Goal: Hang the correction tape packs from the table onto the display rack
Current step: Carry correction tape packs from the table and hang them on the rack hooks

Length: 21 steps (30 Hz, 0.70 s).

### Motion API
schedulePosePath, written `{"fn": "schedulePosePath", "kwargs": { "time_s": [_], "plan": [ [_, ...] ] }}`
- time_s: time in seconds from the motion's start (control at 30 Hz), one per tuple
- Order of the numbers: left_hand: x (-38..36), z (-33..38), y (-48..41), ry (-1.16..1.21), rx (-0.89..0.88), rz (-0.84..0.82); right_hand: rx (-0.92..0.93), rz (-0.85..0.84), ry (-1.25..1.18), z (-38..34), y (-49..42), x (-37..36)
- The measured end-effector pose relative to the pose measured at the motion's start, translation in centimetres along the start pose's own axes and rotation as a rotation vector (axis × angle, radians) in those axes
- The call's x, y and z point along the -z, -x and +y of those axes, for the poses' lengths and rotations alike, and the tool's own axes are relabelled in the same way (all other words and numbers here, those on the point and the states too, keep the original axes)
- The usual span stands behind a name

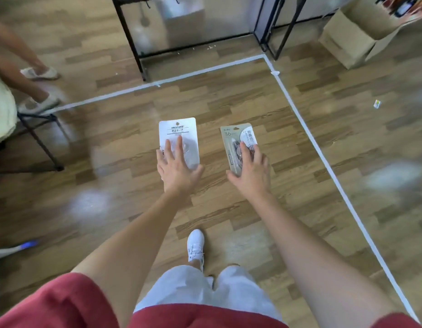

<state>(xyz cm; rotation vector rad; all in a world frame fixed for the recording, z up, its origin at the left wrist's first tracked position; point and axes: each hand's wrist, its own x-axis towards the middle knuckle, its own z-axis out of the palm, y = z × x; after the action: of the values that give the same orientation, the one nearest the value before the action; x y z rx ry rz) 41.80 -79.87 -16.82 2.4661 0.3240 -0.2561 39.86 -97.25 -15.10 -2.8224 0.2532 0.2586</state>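
Stands on wood floor, both arms stretched forward, facing rack.

Holds white pack in left hand. Fingers spread apart across lower front of pack, thumb out at its right edge, clamped on pack; underside of grip hidden. Pack upright, hang hole at top, printed header facing up.

Holds beige pack in right hand. Fingers laid over lower right of pack, slightly apart, thumb at bottom left corner, clamped on pack. Top of pack leaning a little left, "36" on header.

Both packs in the air above floor, side by side, not touching, well short of rack.

Surroundings:
- Black rack frame along top of view, legs on floor beyond white tape line.
- Desk at left edge, pale cover, black folding legs.
- Another person's legs and pale shoes just beyond desk.
- Open cardboard box at upper right.
- Small paper scrap on floor at right, outside tape line.
- Own white shoe below, between the arms; grey shorts and red sleeves at bottom edge.
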Motion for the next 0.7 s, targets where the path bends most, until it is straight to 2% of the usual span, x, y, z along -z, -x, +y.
{"fn": "schedulePosePath", "kwargs": {
  "time_s": [0.27,0.5,0.7],
  "plan": [
    [-2.4,10.0,-11.0,0.005,-0.020,0.007,-0.004,0.041,-0.010,4.2,-13.3,5.3],
    [-4.9,19.7,-22.1,0.040,0.034,0.134,0.117,0.051,0.021,8.3,-28.9,11.6],
    [-4.2,26.3,-31.6,0.100,0.042,0.260,0.210,0.082,0.026,8.2,-41.2,16.3]
  ]
}}
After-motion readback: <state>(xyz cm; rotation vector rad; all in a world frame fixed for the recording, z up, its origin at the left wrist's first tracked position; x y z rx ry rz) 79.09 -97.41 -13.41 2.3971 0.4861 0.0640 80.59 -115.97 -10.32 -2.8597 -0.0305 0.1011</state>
